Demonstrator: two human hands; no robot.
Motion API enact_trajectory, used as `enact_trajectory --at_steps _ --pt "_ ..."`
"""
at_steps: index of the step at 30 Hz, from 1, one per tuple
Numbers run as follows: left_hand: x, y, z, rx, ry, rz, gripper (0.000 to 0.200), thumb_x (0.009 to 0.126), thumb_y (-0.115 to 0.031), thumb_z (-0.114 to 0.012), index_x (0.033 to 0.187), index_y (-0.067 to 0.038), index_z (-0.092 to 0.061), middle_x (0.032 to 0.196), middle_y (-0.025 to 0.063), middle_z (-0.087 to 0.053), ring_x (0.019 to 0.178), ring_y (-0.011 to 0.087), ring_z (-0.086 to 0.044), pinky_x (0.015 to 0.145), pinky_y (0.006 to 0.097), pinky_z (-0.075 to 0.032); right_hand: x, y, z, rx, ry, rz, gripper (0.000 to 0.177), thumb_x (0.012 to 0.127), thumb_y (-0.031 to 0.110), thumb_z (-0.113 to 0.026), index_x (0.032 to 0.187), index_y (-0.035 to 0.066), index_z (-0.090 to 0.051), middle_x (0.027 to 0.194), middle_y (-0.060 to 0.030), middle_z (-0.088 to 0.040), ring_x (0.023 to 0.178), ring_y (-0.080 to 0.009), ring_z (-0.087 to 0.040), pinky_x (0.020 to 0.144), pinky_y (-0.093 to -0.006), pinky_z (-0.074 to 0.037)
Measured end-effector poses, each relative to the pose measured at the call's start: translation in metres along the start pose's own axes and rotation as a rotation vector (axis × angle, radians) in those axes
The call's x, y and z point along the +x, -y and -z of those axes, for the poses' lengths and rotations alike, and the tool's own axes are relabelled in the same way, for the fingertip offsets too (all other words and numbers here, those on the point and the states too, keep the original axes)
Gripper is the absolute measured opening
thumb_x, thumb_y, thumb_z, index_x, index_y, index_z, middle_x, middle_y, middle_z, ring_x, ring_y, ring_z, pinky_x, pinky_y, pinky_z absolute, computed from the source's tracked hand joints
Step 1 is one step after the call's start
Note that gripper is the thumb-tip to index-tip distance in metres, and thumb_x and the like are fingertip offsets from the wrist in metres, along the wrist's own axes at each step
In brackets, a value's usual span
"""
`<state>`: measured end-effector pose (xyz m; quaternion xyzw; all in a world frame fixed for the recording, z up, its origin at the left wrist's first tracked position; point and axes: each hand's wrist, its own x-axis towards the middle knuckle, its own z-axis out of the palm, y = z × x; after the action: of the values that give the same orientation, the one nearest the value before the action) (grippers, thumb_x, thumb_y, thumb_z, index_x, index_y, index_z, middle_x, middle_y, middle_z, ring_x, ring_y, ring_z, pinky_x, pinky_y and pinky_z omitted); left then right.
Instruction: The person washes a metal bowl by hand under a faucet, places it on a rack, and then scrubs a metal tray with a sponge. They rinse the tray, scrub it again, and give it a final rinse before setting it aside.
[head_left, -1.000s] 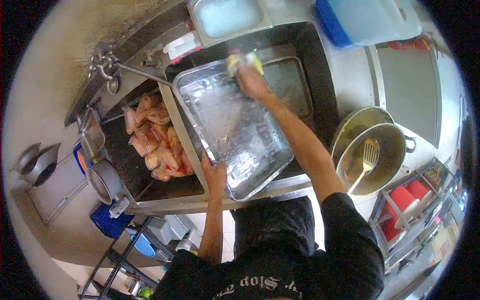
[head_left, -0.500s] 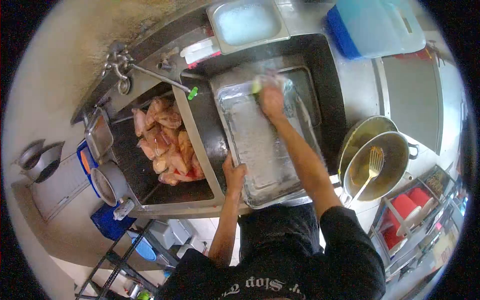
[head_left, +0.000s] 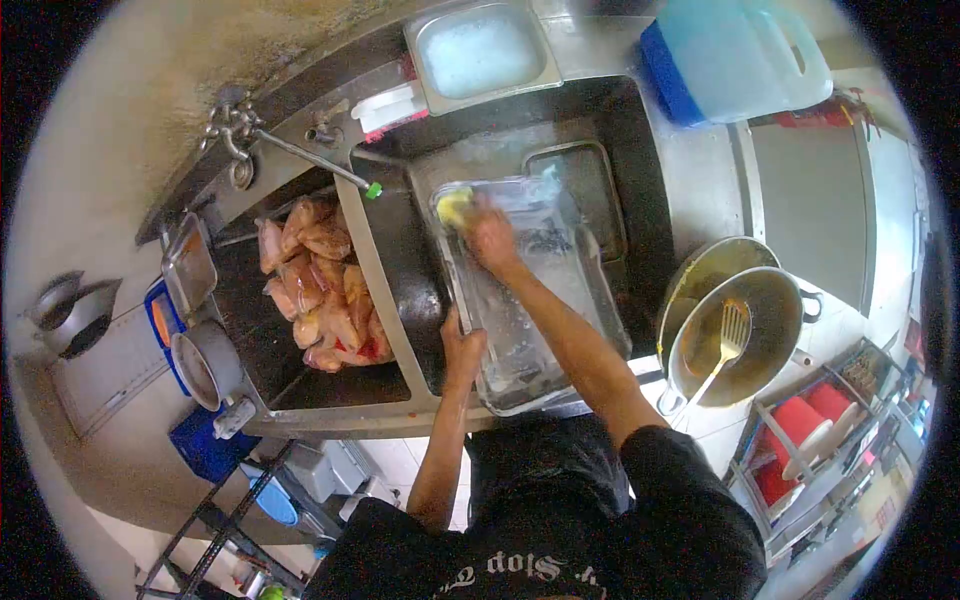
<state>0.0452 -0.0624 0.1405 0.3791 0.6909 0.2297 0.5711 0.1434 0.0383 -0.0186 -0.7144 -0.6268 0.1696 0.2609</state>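
Note:
A large metal tray, wet and streaked with suds, lies tilted in the right sink basin, its near end at the sink's front edge. My left hand grips its left rim near the front corner. Near the tray's far left corner, my right hand presses a yellow sponge against the surface; the hand is slightly blurred. A smaller rectangular metal piece sits in the basin behind the tray.
Bagged raw meat fills part of the left basin. A faucet reaches over the divider. Behind stands a pan of soapy water, with a blue container to its right. A large pot holds a slotted spatula.
My right hand and the sponge have moved left across the tray's far end to its left corner. My left hand still holds the left rim. The view has shifted slightly.

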Motion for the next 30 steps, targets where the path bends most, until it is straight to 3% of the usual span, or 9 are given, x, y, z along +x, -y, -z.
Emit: enact_trajectory --at_steps 5,12,15,17,20,23,25,27,30 --pt "-0.001 0.003 -0.007 -0.101 0.053 -0.026 0.051 0.058 0.001 -0.046 0.108 -0.002 -0.049 0.071 0.0022 -0.053 0.052 0.0097 -0.046 0.044 0.0227 -0.036 0.035 0.027 0.031 0.454 -0.053 0.169 0.040 0.074 0.010 -0.052 0.113 0.005 -0.046 0.105 -0.0205 -0.052 0.095 -0.0382 -0.048 0.089 -0.0454 -0.035" --pt "-0.002 -0.015 0.007 -0.152 -0.116 -0.034 0.047 0.056 0.002 -0.045 0.102 -0.002 -0.050 0.071 0.0008 -0.051 0.052 0.0081 -0.045 0.043 0.0225 -0.035 -0.017 0.063 0.112 0.746 0.562 0.072 0.040 0.087 0.027 -0.041 0.115 0.000 -0.041 0.116 -0.0234 -0.044 0.112 -0.0345 -0.040 0.097 -0.0412 -0.028" --pt "-0.003 -0.003 -0.002 -0.116 0.033 -0.134 0.047 0.057 0.002 -0.045 0.103 -0.002 -0.050 0.070 0.0006 -0.050 0.052 0.0076 -0.045 0.043 0.0219 -0.035 0.004 0.049 0.024 0.566 -0.102 0.286 0.037 0.085 0.022 -0.045 0.114 -0.002 -0.042 0.116 -0.0245 -0.043 0.109 -0.0371 -0.042 0.094 -0.0407 -0.032" --pt "-0.001 0.002 0.005 -0.003 0.041 -0.027 0.046 0.058 0.002 -0.044 0.104 -0.003 -0.050 0.071 0.0009 -0.051 0.054 0.0082 -0.045 0.045 0.0221 -0.035 0.023 0.088 0.078 0.918 0.071 -0.206 0.033 0.082 0.011 -0.047 0.111 -0.003 -0.044 0.112 -0.0273 -0.044 0.103 -0.0418 -0.044 0.090 -0.0406 -0.038" --pt "0.005 0.014 0.006 -0.120 -0.129 -0.137 0.051 0.056 0.001 -0.043 0.106 -0.003 -0.049 0.074 0.0031 -0.052 0.055 0.0114 -0.047 0.048 0.0249 -0.038 -0.033 0.103 0.088 0.519 -0.017 0.156 0.043 0.074 -0.002 -0.042 0.116 -0.008 -0.034 0.095 -0.0336 -0.047 0.089 -0.0444 -0.049 0.076 -0.0461 -0.041" --pt "-0.005 0.015 0.003 0.068 -0.025 -0.274 0.051 0.057 0.001 -0.044 0.108 -0.001 -0.048 0.079 0.0036 -0.053 0.065 0.0127 -0.050 0.055 0.0251 -0.041 0.000 0.097 0.087 0.834 0.156 -0.177 0.050 0.075 -0.002 -0.042 0.122 -0.008 -0.026 0.099 -0.0350 -0.046 0.089 -0.0442 -0.049 0.077 -0.0460 -0.041" --pt "-0.016 -0.005 -0.001 0.097 -0.037 -0.134 0.050 0.059 0.002 -0.045 0.109 -0.001 -0.047 0.086 0.0042 -0.054 0.072 0.0133 -0.051 0.061 0.0254 -0.042 0.000 0.092 0.067 0.773 -0.098 -0.075 0.052 0.078 0.003 -0.043 0.124 -0.008 -0.023 0.099 -0.0337 -0.048 0.090 -0.0445 -0.049 0.078 -0.0460 -0.041" --pt "-0.012 -0.016 0.005 0.128 -0.055 -0.008 0.049 0.061 0.002 -0.046 0.110 -0.001 -0.047 0.092 0.0049 -0.054 0.079 0.0140 -0.052 0.067 0.0257 -0.044 -0.041 0.090 0.088 0.751 0.212 -0.050 0.050 0.080 0.008 -0.044 0.123 -0.010 -0.026 0.095 -0.0319 -0.050 0.086 -0.0440 -0.050 0.073 -0.0480 -0.040" --pt "0.017 0.029 0.026 0.110 -0.113 -0.287 0.048 0.066 0.001 -0.049 0.115 0.000 -0.044 0.108 0.0105 -0.053 0.093 0.0185 -0.052 0.079 0.0282 -0.044 -0.089 0.066 0.100 0.635 0.123 0.275 0.045 0.078 0.010 -0.045 0.118 -0.009 -0.034 0.088 -0.0282 -0.053 0.080 -0.0418 -0.051 0.069 -0.0469 -0.040"
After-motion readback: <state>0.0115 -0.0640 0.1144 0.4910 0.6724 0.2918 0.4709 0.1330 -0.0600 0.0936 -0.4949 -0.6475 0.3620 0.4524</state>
